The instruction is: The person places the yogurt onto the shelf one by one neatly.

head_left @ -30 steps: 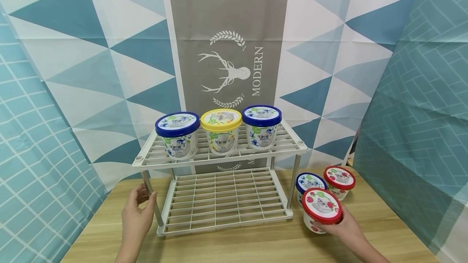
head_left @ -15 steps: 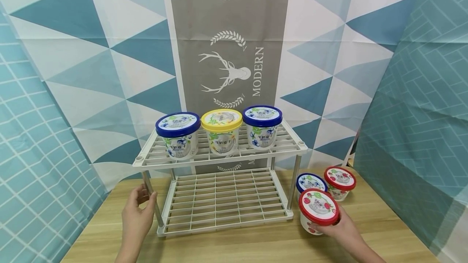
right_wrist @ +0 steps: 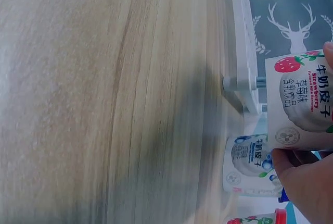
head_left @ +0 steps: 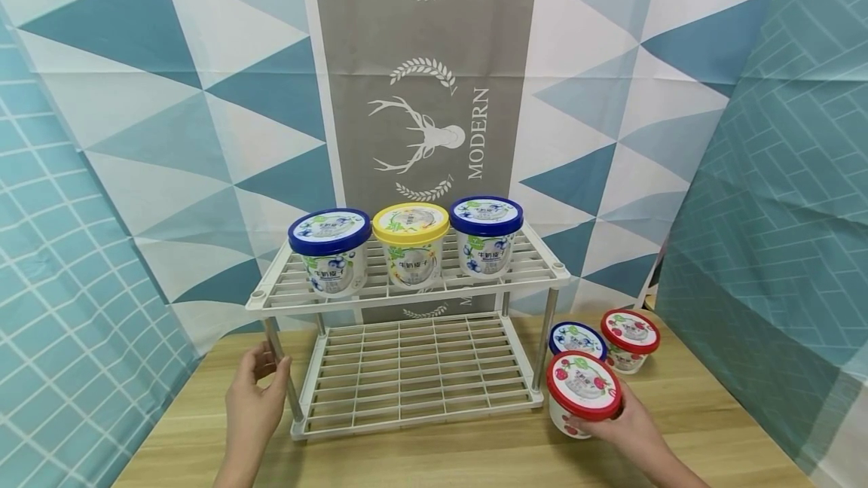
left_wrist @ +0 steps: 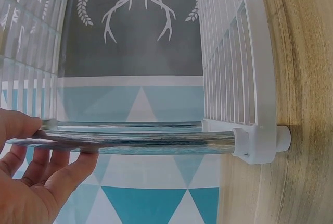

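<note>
My right hand (head_left: 634,428) grips a strawberry milk cup (head_left: 583,390) with a red lid, thumb and fingers on its sides. In the right wrist view its strawberry label (right_wrist: 302,99) shows, and its base stands off the wooden table (right_wrist: 130,104). The cup overlaps a blue-lidded blueberry cup (head_left: 578,339) behind it. Beside that stands another red-lidded cup (head_left: 631,339). My left hand (head_left: 256,398) holds the front left metal post (left_wrist: 156,140) of a white two-tier rack (head_left: 420,424), thumb on one side and fingers on the other.
On the rack's upper shelf stand a blue-lidded cup (head_left: 332,254), a yellow-lidded cup (head_left: 411,247) and another blue-lidded cup (head_left: 486,238). The slatted lower shelf (head_left: 420,367) lies below. Patterned cloths (head_left: 590,96) hang behind and at both sides.
My right hand has moved the strawberry cup slightly left, toward the rack's front right corner, across the front of the blueberry cup. The left hand stays on the post.
</note>
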Demonstrator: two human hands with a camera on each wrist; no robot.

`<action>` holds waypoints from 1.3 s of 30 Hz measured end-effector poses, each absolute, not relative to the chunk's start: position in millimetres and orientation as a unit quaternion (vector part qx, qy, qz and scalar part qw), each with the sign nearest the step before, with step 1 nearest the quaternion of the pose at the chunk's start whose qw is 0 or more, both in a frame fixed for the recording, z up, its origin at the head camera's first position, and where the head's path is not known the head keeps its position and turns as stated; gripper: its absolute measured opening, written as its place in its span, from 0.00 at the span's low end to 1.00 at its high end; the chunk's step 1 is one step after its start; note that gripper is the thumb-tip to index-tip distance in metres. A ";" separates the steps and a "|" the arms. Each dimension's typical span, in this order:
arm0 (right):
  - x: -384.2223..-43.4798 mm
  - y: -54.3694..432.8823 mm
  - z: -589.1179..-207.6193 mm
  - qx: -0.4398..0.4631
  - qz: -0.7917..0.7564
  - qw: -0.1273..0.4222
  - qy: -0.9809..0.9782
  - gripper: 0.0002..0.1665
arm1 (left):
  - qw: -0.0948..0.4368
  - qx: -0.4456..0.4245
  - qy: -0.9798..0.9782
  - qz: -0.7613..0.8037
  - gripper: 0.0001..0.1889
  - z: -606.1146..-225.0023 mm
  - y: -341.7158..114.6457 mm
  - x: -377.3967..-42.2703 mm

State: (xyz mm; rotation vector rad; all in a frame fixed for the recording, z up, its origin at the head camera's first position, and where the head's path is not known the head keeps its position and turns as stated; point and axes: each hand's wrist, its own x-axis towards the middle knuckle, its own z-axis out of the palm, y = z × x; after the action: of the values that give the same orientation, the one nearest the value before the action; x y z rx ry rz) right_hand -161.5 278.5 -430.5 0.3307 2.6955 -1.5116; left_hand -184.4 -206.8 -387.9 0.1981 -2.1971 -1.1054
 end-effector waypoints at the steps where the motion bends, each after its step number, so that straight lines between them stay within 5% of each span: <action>1: -161.1 277.5 -430.3 0.105 -0.489 0.017 0.866 0.66 | 0.328 0.075 -0.841 -0.424 0.16 -387.9 -207.0 -184.4; 39: -168.7 232.5 -427.1 0.064 -0.494 -0.007 0.867 0.64 | 0.331 0.071 -0.836 -0.431 0.16 -386.6 -207.2 -182.9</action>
State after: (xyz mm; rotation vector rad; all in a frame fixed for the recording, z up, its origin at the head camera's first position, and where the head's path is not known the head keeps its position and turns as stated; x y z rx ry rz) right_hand -168.7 232.5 -427.1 0.2023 2.7354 -1.5588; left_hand -182.9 -207.2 -386.6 0.1847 -2.1864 -1.1265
